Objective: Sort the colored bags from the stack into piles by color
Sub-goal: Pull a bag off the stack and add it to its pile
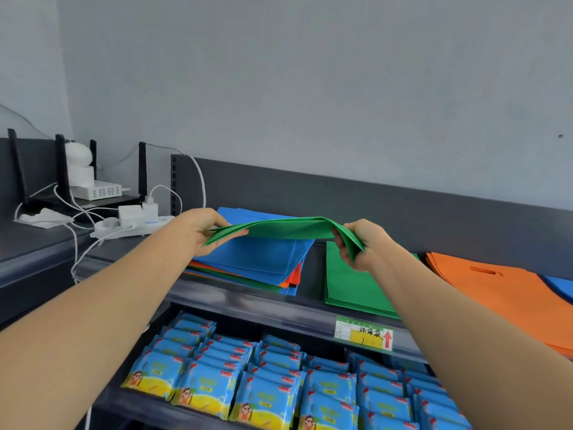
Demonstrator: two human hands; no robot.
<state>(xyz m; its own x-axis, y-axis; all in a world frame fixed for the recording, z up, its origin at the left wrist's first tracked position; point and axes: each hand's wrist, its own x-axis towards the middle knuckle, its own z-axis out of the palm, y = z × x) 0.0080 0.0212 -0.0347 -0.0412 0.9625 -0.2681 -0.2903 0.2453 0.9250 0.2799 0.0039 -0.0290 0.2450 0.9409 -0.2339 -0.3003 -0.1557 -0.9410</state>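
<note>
A flat green bag (288, 228) hangs in the air above the shelf, bowed upward in the middle. My left hand (198, 229) pinches its left end and my right hand (361, 243) grips its right end. Under it lies the mixed stack (257, 259), with a blue bag on top and orange and green edges showing below. To the right of the stack lies a green pile (350, 283). Further right is an orange pile (496, 283), and a blue pile (561, 287) shows at the frame's right edge.
The piles lie on a dark shelf (248, 301) with a price label (364, 333) on its front rail. Below it, rows of blue snack packets (279, 383) fill a lower shelf. At the left stand a router, a white power strip (133, 226) and loose cables.
</note>
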